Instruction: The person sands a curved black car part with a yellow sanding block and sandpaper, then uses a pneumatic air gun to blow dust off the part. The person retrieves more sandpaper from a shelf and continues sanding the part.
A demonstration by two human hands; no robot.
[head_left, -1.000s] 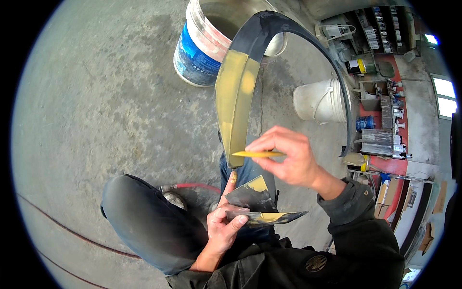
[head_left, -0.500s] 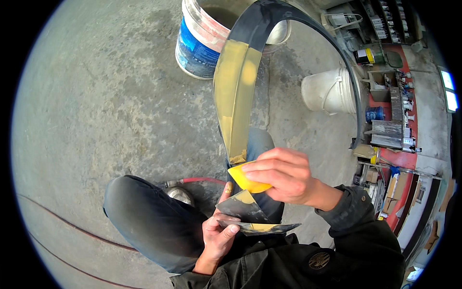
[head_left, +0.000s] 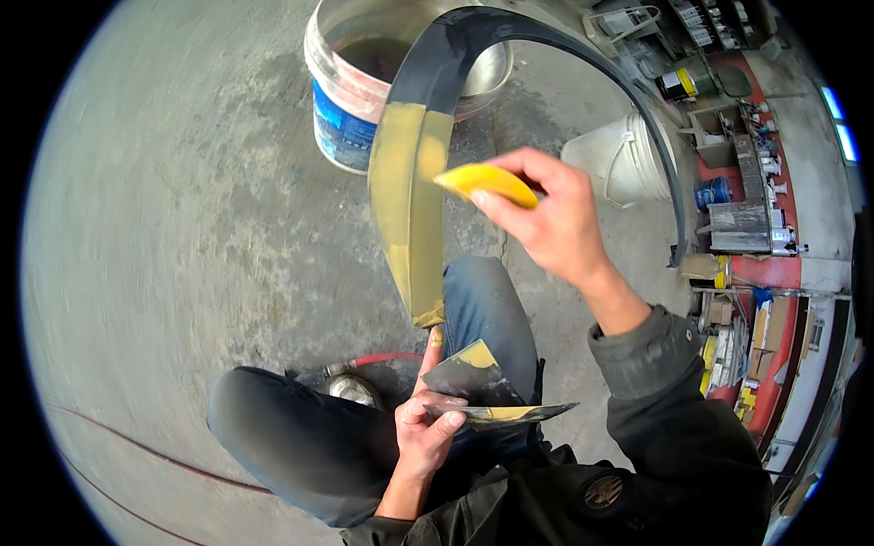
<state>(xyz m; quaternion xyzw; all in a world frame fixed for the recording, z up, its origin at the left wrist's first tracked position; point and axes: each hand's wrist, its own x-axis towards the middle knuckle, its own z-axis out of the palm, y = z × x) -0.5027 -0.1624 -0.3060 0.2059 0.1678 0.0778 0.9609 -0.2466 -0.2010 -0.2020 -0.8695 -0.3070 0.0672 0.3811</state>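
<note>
My right hand (head_left: 563, 223) pinches a bent yellow plastic spreader (head_left: 492, 181), its tip at the right edge of the putty on a curved black trim piece (head_left: 455, 47). Tan-yellow putty (head_left: 401, 196) coats the wide lower stretch of that piece, with a ridge down it and a rough clump at the bottom end. My left hand (head_left: 423, 435) grips two thin dark plates: an upper putty plate (head_left: 478, 382) with a yellow smear on its corner, and a lower putty plate (head_left: 510, 416) seen nearly edge-on, also smeared. My putty-stained left index finger points up at the trim's bottom end.
A blue-and-white bucket (head_left: 341, 127) stands behind the trim piece, which arches over to the right past a white pail (head_left: 605, 164). A red hose (head_left: 387, 358) lies by my shoe (head_left: 353, 389). Cluttered shelves and a bench (head_left: 739, 226) line the right side.
My right hand has moved up and away from the plates, carrying the spreader to the upper putty area. The left hand still holds both plates. The whole view has shifted slightly.
</note>
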